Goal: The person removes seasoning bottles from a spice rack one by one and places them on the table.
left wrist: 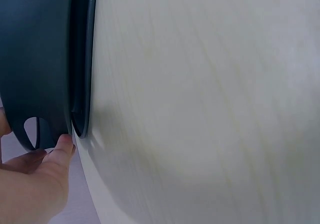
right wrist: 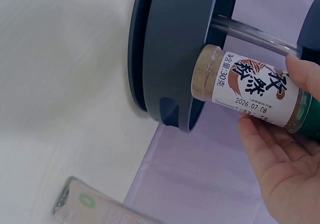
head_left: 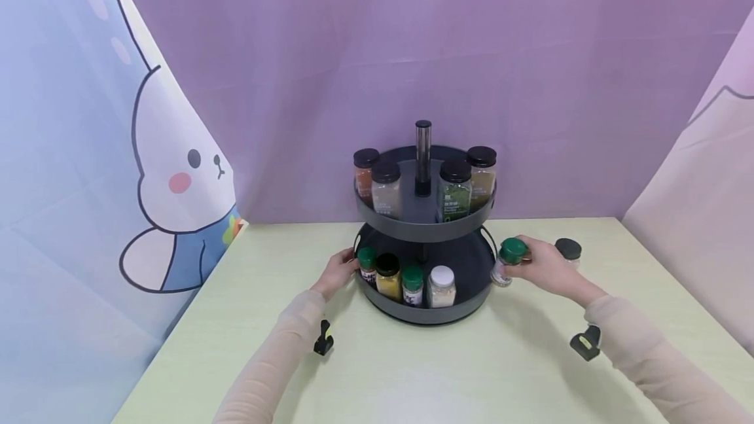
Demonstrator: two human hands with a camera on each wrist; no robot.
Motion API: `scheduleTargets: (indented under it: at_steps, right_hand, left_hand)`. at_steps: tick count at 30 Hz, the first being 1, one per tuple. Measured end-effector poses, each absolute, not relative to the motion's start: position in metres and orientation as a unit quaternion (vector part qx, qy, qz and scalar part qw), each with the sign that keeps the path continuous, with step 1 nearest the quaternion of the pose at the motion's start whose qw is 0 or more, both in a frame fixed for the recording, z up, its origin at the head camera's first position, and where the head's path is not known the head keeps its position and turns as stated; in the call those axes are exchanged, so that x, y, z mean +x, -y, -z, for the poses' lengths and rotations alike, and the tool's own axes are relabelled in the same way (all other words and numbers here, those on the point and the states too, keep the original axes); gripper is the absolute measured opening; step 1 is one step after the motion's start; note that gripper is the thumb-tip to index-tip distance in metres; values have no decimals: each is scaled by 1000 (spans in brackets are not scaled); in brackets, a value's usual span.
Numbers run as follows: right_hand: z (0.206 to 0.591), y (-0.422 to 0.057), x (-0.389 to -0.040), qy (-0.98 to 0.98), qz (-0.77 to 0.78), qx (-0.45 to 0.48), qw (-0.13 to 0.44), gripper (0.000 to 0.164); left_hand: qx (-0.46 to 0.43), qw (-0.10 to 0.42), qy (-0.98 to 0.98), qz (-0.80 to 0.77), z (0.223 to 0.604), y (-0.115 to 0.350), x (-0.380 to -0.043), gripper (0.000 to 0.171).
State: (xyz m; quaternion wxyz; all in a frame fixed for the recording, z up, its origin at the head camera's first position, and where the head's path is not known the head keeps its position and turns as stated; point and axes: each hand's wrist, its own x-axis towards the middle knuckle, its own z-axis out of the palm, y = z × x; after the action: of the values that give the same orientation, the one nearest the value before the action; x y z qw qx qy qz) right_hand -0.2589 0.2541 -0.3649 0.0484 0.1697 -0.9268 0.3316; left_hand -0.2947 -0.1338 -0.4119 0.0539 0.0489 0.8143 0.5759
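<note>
A dark two-tier rotating spice rack (head_left: 424,234) stands on the table with jars on both tiers. At the left side of its lower tray, my left hand (head_left: 338,272) holds the rim beside the handle cutout; in the left wrist view the hand (left wrist: 37,184) has fingertips against the tray wall (left wrist: 35,58). My right hand (head_left: 543,267) grips a green-lidded spice jar (head_left: 502,269) just off the tray's right edge. Brown powder fills that spice jar (right wrist: 250,86), which has a white label, and its base is near the tray rim in the right wrist view.
Another jar with a black lid (head_left: 568,249) stands on the table behind my right hand. The lower tray's front left holds several jars, including a white-lidded jar (head_left: 442,285). Black-lidded jars, one with green herbs (head_left: 455,195), stand on the upper tier around a metal post (head_left: 423,152).
</note>
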Motion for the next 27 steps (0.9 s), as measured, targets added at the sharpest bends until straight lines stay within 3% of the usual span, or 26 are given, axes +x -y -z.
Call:
scheduleTargets:
  at_steps: [11, 18, 27]
  right_hand:
    - [375, -276, -254, 931, -321, 165, 60, 35]
    - [380, -296, -250, 932, -324, 150, 55, 43]
    - [387, -317, -249, 943, -303, 124, 61, 46]
  left_hand:
    - [46, 55, -810, -582, 425, 137, -307, 52]
    - [37, 47, -818, -572, 445, 139, -319, 51]
    - [39, 55, -809, -584, 438, 139, -315, 54]
